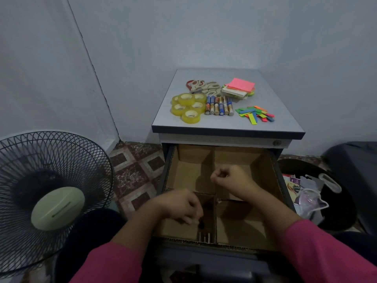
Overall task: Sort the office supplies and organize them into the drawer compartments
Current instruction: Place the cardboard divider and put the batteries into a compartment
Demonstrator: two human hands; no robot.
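The drawer (222, 180) is pulled open, split by cardboard dividers (214, 170). The left hand (179, 205) is held over the near left compartment, fingers pinched on what might be a small pale item, too blurry to tell. A few batteries (205, 236) can be seen standing in that compartment's corner. The right hand (228, 177) is curled into a fist over the middle, nothing seen in it. Tape rolls (188, 107), batteries (219, 106), scissors (204, 87), sticky notes (239, 87) and coloured tabs (255, 115) are left on the cabinet top (285, 119).

matt cardboard dividers (214, 170), glossy tape rolls (188, 107) (plastic)
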